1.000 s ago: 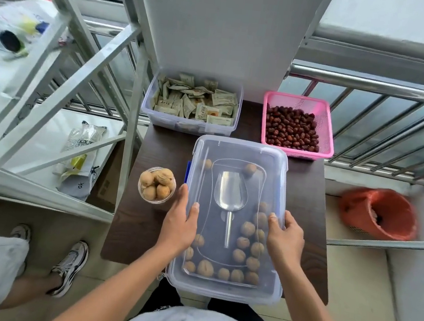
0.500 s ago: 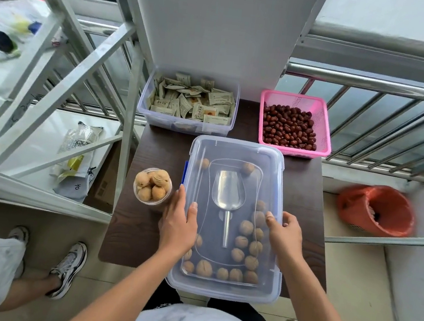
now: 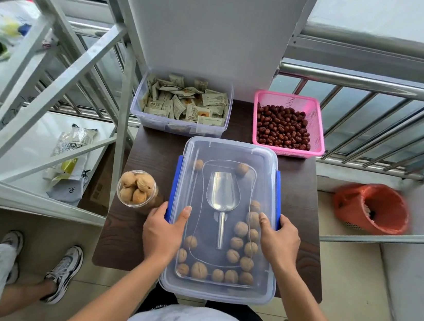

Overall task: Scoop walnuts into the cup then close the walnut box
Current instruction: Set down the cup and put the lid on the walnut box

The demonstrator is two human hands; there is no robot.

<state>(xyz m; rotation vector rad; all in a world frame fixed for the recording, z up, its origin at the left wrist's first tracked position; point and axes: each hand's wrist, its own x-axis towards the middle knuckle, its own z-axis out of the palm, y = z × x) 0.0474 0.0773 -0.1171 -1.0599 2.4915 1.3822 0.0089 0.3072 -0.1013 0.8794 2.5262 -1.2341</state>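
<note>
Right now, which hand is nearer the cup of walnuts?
Left. The left hand grips the box's left blue latch, just beside the cup; the right hand is across the walnut box.

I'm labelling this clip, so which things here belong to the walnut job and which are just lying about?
Job:
walnut box, lid on
blue latches
metal scoop inside
cup of walnuts
left hand and right hand, on the latches

Lying about:
packet tub
pink basket of dates
orange bin
</note>
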